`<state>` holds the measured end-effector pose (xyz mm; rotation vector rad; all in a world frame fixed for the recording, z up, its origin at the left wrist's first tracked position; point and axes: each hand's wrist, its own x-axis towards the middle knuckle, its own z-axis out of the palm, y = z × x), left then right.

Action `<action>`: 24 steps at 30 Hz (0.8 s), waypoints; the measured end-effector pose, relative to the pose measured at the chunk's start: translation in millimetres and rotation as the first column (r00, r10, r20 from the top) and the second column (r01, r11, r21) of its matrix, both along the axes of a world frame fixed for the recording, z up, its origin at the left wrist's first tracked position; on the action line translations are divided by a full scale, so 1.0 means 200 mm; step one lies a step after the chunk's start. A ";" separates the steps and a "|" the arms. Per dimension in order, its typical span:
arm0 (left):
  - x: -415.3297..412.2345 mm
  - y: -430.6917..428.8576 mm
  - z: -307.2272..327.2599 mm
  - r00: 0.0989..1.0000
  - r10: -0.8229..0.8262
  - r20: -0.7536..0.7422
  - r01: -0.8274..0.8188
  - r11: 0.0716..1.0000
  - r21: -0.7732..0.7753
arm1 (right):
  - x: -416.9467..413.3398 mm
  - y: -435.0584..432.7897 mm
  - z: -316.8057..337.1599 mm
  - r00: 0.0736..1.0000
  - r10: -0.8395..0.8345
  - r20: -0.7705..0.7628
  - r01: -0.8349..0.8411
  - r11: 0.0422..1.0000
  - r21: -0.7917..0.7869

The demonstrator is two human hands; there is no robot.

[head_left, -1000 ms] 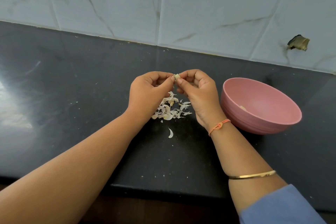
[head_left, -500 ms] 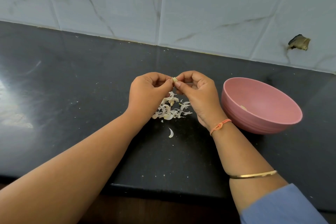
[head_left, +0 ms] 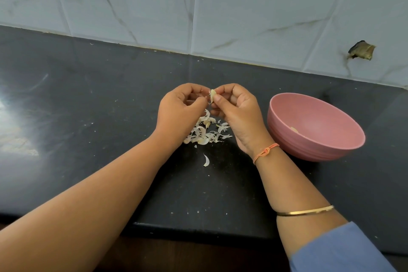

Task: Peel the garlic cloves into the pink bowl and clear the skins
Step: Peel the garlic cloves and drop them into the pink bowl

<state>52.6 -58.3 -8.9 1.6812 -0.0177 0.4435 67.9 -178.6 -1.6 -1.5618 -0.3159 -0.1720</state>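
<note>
Head view: garlic clove (head_left: 212, 95) pinched between left hand (head_left: 181, 115) and right hand (head_left: 238, 115), each grip closed on it, above the skins (head_left: 205, 132) piled on the black tabletop (head_left: 110, 106); pink bowl (head_left: 320, 115) just right.

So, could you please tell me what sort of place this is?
Most likely a home kitchen: a dark stone counter against a tiled wall, with garlic skins beside a pink bowl.
</note>
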 end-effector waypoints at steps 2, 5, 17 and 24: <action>0.00 0.00 0.00 1.000 -0.002 -0.005 0.002 0.999 -0.041 | 0.00 0.00 0.00 0.999 -0.018 0.039 0.020 0.998 -0.055; 0.00 0.00 0.01 1.000 0.009 0.001 -0.009 0.998 -0.055 | 0.00 0.00 -0.01 0.996 -0.031 0.086 0.040 0.993 -0.108; 0.01 0.00 0.00 0.997 0.078 0.016 -0.079 0.994 0.069 | 0.00 0.00 -0.02 0.979 -0.073 0.189 0.109 0.976 -0.187; 0.01 0.01 -0.01 0.994 0.108 0.014 -0.109 0.984 0.140 | 0.01 0.01 -0.02 0.976 -0.072 0.204 0.100 0.986 -0.131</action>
